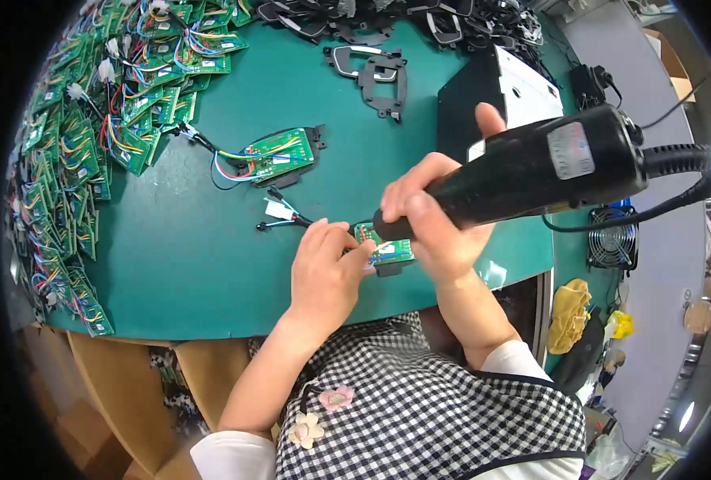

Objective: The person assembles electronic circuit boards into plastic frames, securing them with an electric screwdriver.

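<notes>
My right hand [447, 236] is wrapped round a black electric screwdriver [539, 164], its front end over a small green circuit board [399, 254]. The screwdriver hides part of that board and its own bit. My left hand [323, 268] is closed, its fingertips pinching the board's left side and wires. Black plastic shows under the board's front edge. Cables with a white connector [279, 210] stick out beyond my left fingers. Farther off, a second green board [283, 156] sits on a black plastic frame, its coloured wires looping left.
Many wired green boards [75, 152] are heaped along the left. Black plastic frames [483, 28] pile up at the back, with some loose frames [381, 76] in front. A black-and-white box [471, 104] stands back right. A fan [613, 238] and the screwdriver's cord [675, 210] lie right.
</notes>
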A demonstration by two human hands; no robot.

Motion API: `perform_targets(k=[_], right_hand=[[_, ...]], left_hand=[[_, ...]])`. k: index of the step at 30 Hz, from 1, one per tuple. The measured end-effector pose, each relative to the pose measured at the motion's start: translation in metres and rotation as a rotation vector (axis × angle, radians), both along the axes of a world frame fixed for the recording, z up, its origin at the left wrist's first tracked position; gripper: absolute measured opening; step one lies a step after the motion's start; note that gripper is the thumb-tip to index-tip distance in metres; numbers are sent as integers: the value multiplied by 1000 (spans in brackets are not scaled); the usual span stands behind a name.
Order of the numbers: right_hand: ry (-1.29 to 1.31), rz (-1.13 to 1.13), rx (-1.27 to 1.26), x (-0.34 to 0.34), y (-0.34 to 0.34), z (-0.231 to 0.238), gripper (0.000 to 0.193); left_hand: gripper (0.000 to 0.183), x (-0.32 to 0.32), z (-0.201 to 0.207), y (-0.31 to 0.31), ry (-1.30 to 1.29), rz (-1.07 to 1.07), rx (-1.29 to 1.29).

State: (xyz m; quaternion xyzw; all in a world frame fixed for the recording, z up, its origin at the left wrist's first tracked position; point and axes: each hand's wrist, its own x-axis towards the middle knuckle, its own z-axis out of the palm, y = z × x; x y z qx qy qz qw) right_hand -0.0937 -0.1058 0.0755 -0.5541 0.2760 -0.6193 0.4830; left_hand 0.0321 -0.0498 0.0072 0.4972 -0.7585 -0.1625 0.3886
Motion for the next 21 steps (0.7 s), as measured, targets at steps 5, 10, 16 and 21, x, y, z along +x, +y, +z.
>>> perform_targets(k=[5,10,16,21], right_hand=[[64,27,79,14,-8,-8,81],[179,80,270,15,-16,-10,37],[356,129,7,9,-11,-10,48],[87,-429,-333,-72,-3,31,68]], left_hand=[[11,3,-1,0,18,-7,27],[17,1,4,-1,46,-19,45],[23,-3,-3,-4,28,-18,31],[31,4,11,-1,-79,-81,113]])
